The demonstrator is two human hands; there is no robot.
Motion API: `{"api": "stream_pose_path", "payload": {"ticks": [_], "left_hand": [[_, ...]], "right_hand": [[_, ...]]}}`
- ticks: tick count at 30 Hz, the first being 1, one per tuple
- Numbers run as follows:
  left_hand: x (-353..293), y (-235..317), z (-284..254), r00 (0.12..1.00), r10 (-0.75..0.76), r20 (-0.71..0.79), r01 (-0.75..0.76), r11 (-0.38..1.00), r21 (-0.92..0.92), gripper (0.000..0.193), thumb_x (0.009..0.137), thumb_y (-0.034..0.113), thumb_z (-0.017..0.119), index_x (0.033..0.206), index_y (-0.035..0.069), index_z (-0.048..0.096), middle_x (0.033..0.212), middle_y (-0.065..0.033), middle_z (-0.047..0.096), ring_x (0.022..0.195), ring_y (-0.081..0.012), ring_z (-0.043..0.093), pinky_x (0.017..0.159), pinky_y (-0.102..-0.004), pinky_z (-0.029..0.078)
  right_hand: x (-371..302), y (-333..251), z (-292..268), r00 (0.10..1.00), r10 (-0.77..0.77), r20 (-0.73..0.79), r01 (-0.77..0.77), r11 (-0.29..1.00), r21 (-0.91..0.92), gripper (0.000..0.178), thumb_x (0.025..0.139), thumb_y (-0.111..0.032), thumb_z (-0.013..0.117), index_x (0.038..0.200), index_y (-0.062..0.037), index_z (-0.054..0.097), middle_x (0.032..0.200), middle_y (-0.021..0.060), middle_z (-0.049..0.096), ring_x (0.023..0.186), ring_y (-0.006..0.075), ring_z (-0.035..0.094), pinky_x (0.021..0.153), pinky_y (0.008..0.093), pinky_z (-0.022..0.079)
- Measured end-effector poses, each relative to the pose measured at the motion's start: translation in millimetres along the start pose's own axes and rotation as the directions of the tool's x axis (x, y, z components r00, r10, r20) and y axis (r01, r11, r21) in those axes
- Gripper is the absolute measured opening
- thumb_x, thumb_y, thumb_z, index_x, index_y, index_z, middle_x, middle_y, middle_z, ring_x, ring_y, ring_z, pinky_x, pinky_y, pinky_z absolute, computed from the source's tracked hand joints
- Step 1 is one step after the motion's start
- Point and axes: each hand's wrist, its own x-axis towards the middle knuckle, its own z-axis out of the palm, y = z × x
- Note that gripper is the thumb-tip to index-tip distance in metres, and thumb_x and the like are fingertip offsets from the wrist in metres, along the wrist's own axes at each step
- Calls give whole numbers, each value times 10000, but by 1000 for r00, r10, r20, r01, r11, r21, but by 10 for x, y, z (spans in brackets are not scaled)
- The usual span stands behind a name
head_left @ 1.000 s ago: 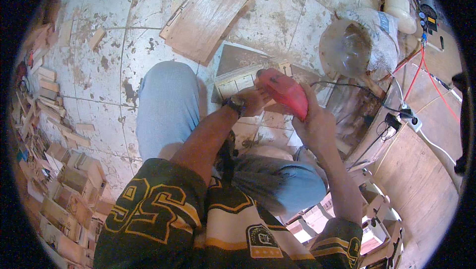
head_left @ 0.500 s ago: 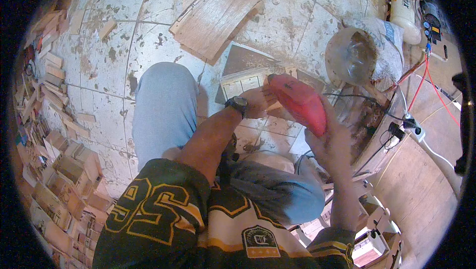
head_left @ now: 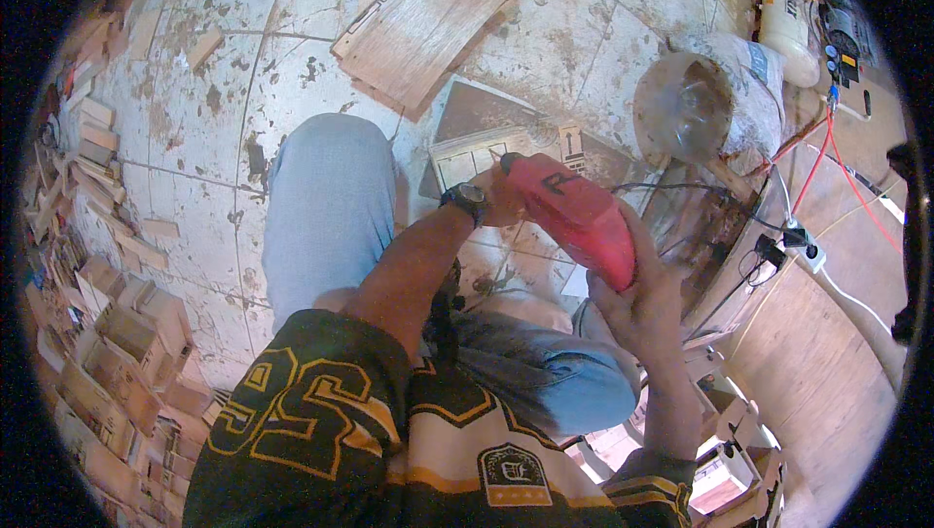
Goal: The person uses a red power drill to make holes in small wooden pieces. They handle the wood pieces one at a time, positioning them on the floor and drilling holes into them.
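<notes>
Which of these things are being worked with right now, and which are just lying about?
In hand or close by:
red tool, gripped by the right hand
pale wooden piece, beside the left hand; contact unclear

Apparently lying about:
brown board, top centre
wood offcuts, far left
white sack, upper right

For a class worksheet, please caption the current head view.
Right hand gripping a red, black-tipped handheld tool near the left hand, above a stained tiled floor.

Stained pale tile floor [head_left: 574, 22]; wooden blocks [head_left: 95, 135] left; wooden surface [head_left: 812, 358] right.
</notes>
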Motion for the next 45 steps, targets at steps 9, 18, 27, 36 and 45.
{"api": "stream_pose_path", "payload": {"ticks": [9, 18, 27, 36, 45], "left_hand": [[35, -383, 589, 994, 79, -77, -82, 996, -29, 362, 812, 213, 578, 1153, 140, 675, 1201, -119, 659, 1163, -359, 586, 971, -474, 465], [-76, -103, 316, 986, -57, -159, 49, 997, -57, 359, 852, 173, 507, 1173, 222, 662, 1230, -35, 660, 1167, -272, 596, 930, -479, 469], [38, -82, 130, 999, -2, -49, -1, 998, -66, 381, 829, 289, 615, 1197, 188, 623, 1216, -96, 645, 1164, -312, 573, 1012, -431, 458], [-94, 55, -55, 972, 44, -232, -33, 998, 52, 358, 822, 205, 579, 1171, 174, 658, 1225, -60, 658, 1206, -308, 562, 1050, -505, 382], [-286, 14, 138, 947, 77, -310, -11, 977, 211, 369, 822, 206, 589, 1180, 141, 651, 1248, -76, 646, 1242, -316, 538, 1089, -520, 337]], "right_hand": [[47, -63, 4, 1000, -9, -15, 8, 998, -66, 751, 730, -84, 688, 1438, -73, 438, 1185, 244, 655, 1085, 405, 656, 927, 436, 519], [79, -149, 39, 999, -30, -24, 29, 997, -66, 735, 736, -105, 678, 1433, -89, 444, 1115, 245, 673, 1016, 406, 677, 867, 436, 540], [84, -236, 163, 990, -137, -44, 121, 955, -270, 833, 739, -135, 717, 1486, -137, 349, 792, 202, 687, 674, 395, 679, 627, 480, 553], [53, -248, 206, 995, -79, -55, 59, 950, -308, 797, 753, -122, 693, 1478, -156, 363, 914, 226, 691, 787, 429, 679, 709, 504, 552], [65, -187, 283, 987, -135, -90, 96, 935, -342, 838, 721, -130, 710, 1481, -131, 356, 809, 220, 691, 693, 417, 677, 651, 515, 553]]}}
